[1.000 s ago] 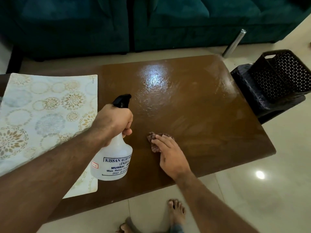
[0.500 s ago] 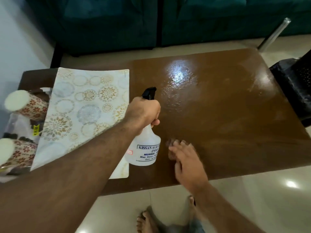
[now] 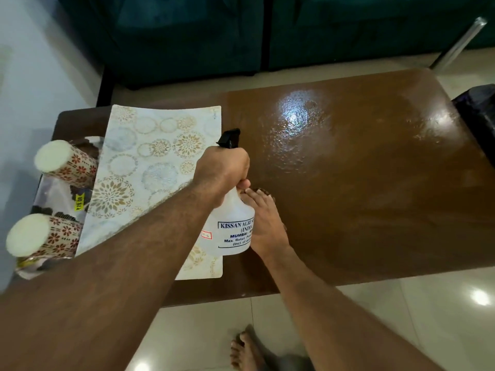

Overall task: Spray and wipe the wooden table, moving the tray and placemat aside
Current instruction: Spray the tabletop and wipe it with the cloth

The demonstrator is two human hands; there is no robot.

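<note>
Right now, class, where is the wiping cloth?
In the head view, the cloth lies on the wooden table, mostly hidden under the right hand, just right of the spray bottle.

The right hand (image 3: 263,223) with the cloth (image 3: 261,190) has slid toward 9 o'clock, now touching the spray bottle (image 3: 233,231).

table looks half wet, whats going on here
A person is cleaning the wooden table. The left hand grips a spray bottle above the near edge, while the right hand presses a cloth flat on the wood. The right side shines wet. The placemat and a tray holding two cups sit at the left end.
</note>
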